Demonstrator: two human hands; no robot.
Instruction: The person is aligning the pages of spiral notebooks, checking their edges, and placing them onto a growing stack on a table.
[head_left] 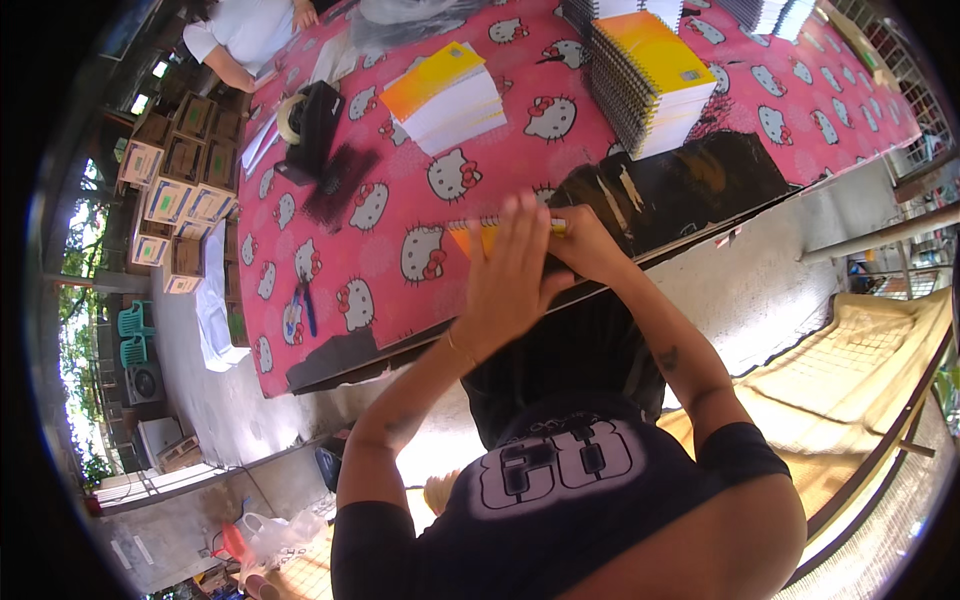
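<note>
A spiral notebook (460, 239) with a yellow-orange cover is between my hands at the near edge of the pink table. My left hand (508, 270) lies flat over it with the fingers stretched out, hiding much of the cover. At the notebook's right end, my right hand (590, 243) has its fingers closed round the corner. Beyond my hands stands a stack of yellow-orange books (450, 100) with white page edges. A taller stack of spiral notebooks (660, 95), coils facing left, stands farther right.
The pink patterned table cover (390, 260) is torn to black near the front edge. A tape dispenser (308, 130) and blue-handled pliers (308, 308) lie on the left. Cardboard boxes (185, 190) are piled beyond, and another person (250, 45) is at the far left.
</note>
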